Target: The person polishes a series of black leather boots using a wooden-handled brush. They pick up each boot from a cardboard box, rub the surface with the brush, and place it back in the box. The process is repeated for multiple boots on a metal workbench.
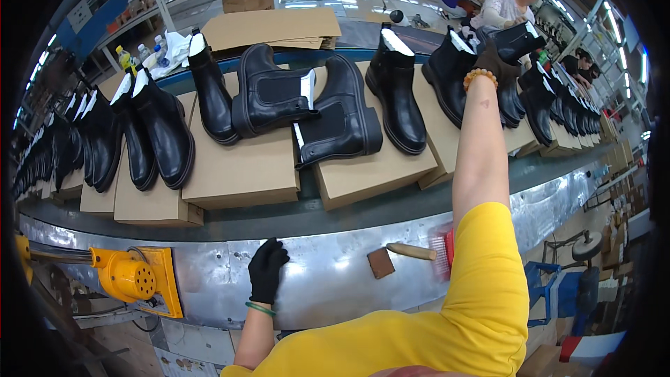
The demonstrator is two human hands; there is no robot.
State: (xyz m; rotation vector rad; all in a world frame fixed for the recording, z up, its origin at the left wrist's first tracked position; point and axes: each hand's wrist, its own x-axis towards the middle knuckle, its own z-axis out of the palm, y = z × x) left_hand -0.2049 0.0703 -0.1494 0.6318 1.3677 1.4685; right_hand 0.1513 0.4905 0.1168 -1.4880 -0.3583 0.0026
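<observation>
My right arm stretches far out to the right. Its dark-gloved hand [500, 64] closes on a black ankle boot [515, 42], which is tilted on its side above the row; the boot hides part of the fingers. Beside it stands another black boot [448, 73] on a box. My left hand [267, 269], in a black glove, rests on the metal ledge [328, 272] with fingers loosely extended and nothing in it. In front of me, two black boots lie on their sides, one with its toe up [269, 91] and the other [340, 115] overlapping it.
Cardboard boxes [237, 174] carry more boots along the belt [230, 222]. A brown block [381, 263], a wooden-handled tool [412, 251] and a red brush [447, 251] lie on the ledge. A yellow machine [136, 279] sits left. A co-worker [502, 3] stands across at far right.
</observation>
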